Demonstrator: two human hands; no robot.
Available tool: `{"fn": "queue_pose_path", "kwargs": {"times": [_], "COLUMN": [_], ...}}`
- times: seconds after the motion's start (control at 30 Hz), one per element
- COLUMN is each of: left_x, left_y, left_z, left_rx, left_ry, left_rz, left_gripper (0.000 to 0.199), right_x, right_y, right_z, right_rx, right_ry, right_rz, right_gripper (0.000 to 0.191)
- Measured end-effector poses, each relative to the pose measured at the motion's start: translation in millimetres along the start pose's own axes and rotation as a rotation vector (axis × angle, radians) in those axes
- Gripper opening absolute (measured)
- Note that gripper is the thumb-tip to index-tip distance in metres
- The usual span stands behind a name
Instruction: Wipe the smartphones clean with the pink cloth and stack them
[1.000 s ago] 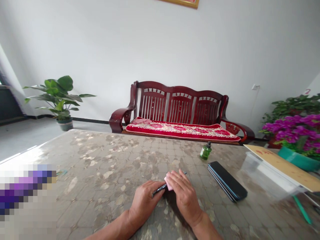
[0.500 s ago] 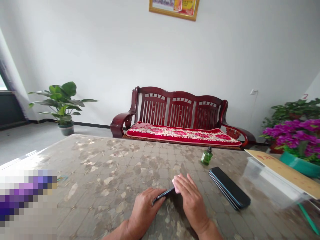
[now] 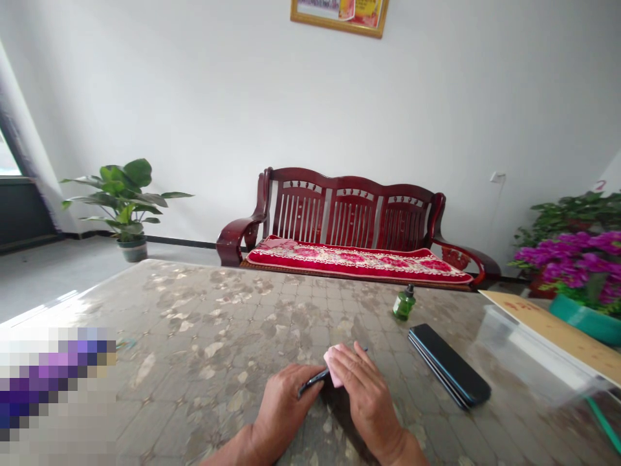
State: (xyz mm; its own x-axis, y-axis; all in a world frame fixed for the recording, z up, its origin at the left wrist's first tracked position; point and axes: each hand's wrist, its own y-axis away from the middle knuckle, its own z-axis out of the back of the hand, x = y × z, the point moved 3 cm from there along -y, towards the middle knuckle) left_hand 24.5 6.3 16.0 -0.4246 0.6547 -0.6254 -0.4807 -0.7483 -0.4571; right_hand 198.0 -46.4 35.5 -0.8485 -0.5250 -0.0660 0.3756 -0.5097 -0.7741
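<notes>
My left hand (image 3: 284, 402) grips one end of a slim dark phone (image 3: 310, 383), which is tilted and seen nearly edge-on. Under the fingers of my right hand (image 3: 369, 398) is a small folded pink cloth (image 3: 334, 364), pressed against the phone's upper side. Most of the phone's far part is hidden behind the cloth and that hand. Off to the right lies a stack of dark phones (image 3: 449, 366). Beyond it stands a small green bottle (image 3: 403, 304) with a black top.
A patterned cover spreads over the table (image 3: 194, 323). On the right sit a clear plastic box (image 3: 519, 362) with a tan folder (image 3: 553, 330) on top and purple flowers in a teal pot (image 3: 582, 317). Behind the table is a dark red wooden bench (image 3: 352, 213).
My right hand has slid the pink cloth a little left along the phone, closer to my left hand. My left hand keeps its grip. The whole view has shifted slightly.
</notes>
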Motion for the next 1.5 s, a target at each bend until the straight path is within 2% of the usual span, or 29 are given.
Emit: {"fn": "queue_pose_path", "kwargs": {"times": [0.3, 0.5, 1.07, 1.37, 1.5], "left_x": [2.4, 4.4, 3.3, 2.0, 3.5], "left_y": [-0.9, -0.7, -1.6, 0.4, 0.6], "left_z": [-1.8, -2.9, -3.6, -2.5, -3.3], "left_rx": [0.026, -0.005, 0.040, 0.033, 0.028], "left_ry": [0.012, 0.013, 0.054, 0.094, 0.088], "left_rz": [0.053, 0.058, 0.142, 0.133, 0.140], "left_gripper": [0.023, 0.019, 0.023, 0.025, 0.023], "right_x": [-2.9, -11.8, -7.9, 6.7, -0.3], "right_y": [-2.6, 2.5, 4.5, -3.0, -0.8], "right_z": [-2.3, -3.9, -10.9, -1.3, -3.9], "right_rx": [-0.011, -0.075, -0.064, -0.011, -0.050], "right_ry": [0.002, 0.009, -0.007, 0.037, 0.043], "right_rz": [-0.032, -0.126, -0.126, -0.001, -0.064], "right_gripper": [0.042, 0.040, 0.042, 0.043, 0.041]}}
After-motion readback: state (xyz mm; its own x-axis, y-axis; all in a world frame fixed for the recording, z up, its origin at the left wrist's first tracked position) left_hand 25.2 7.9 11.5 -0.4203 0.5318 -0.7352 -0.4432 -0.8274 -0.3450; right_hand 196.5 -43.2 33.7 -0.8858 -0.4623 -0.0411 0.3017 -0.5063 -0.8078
